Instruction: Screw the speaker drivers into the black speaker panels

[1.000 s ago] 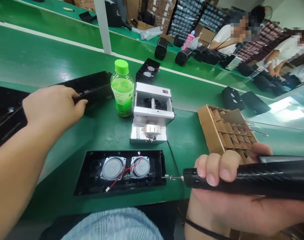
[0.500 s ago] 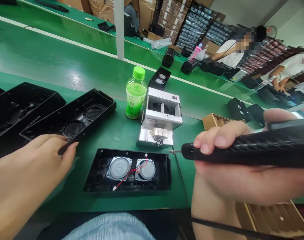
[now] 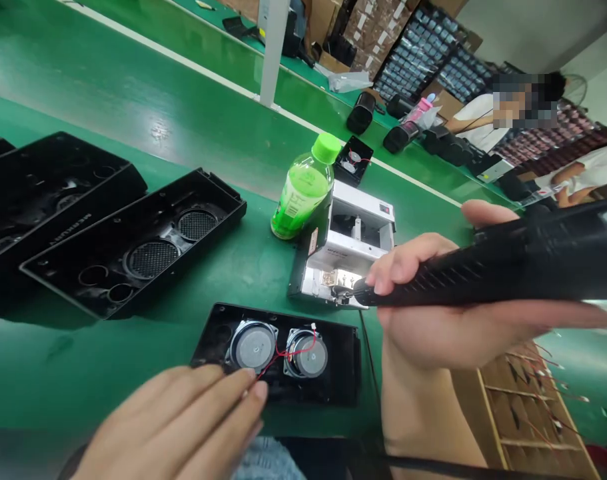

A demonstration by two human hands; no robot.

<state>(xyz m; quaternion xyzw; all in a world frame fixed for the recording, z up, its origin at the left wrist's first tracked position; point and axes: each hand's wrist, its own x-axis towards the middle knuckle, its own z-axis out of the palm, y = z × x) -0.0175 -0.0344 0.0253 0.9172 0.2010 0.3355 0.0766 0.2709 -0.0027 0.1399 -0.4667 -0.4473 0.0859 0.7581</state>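
With right hand [image 3: 423,327], holds a black screwdriver [image 3: 513,260] in tightly curled fingers, having just brought its bit [image 3: 350,292] to the front of the white machine [image 3: 366,199]. With left hand [image 3: 170,427], has left the grille casing [image 3: 128,243] for the near speaker casing [image 3: 342,343], fingers half bent; cannot tell whether pinching the red wire [image 3: 303,351]. Seemingly shifts work to that speaker casing, lying under the left fingertips, near and left of the bit

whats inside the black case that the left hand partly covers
Two round speakers sit inside the black case, with red wires across them. The left hand covers its near left corner, so what lies there cannot be seen.
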